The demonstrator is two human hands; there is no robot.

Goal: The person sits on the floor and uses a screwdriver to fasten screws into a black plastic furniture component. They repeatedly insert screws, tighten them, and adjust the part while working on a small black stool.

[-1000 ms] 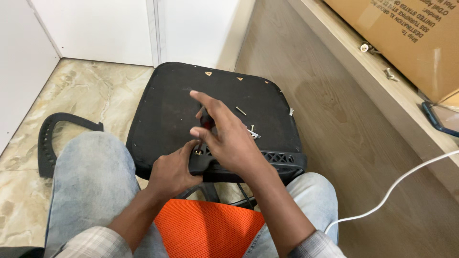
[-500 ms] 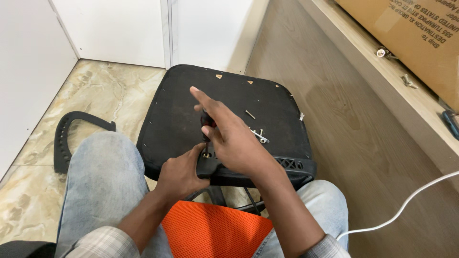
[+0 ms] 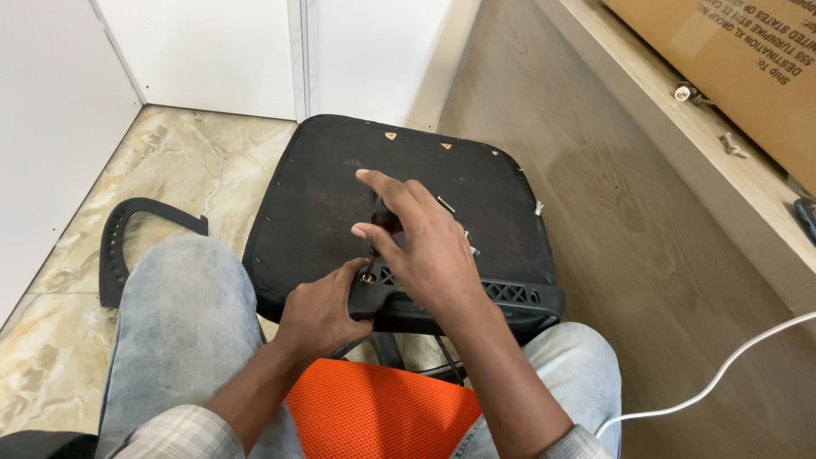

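The wooden floor (image 3: 595, 195) fills the right half of the view and lies bare between the seat and a raised wooden ledge (image 3: 680, 136); a white cable (image 3: 722, 374) curves across its lower right corner. On the ledge a cardboard box (image 3: 748, 59) is seen at the top right, with 2 bolts (image 3: 705, 119) lying loose beside it. To the left, marbled tile (image 3: 195, 178) runs up to white walls, and 1 curved black plastic armrest (image 3: 127, 246) lies on it, well apart from the seat.

The black chair seat (image 3: 340, 195) is turned underside up across the person's denim-covered knees, its near edge resting against them and its far edge close to the wall. The fabric is dark and dusty, stapled along the rim, with small tan triangles near the far edge and a few loose screws (image 3: 446, 204) on top. A black plastic armrest bracket (image 3: 476, 297) with a lattice pattern is laid along the near edge.

The right hand (image 3: 433, 251) is closed around a tool with a dark handle (image 3: 384, 223), index finger stretched forward. The left hand (image 3: 319, 310) is pinched on the bracket's end, beside a brass-coloured bolt (image 3: 368, 277). Orange mesh (image 3: 382, 416) shows between the knees.
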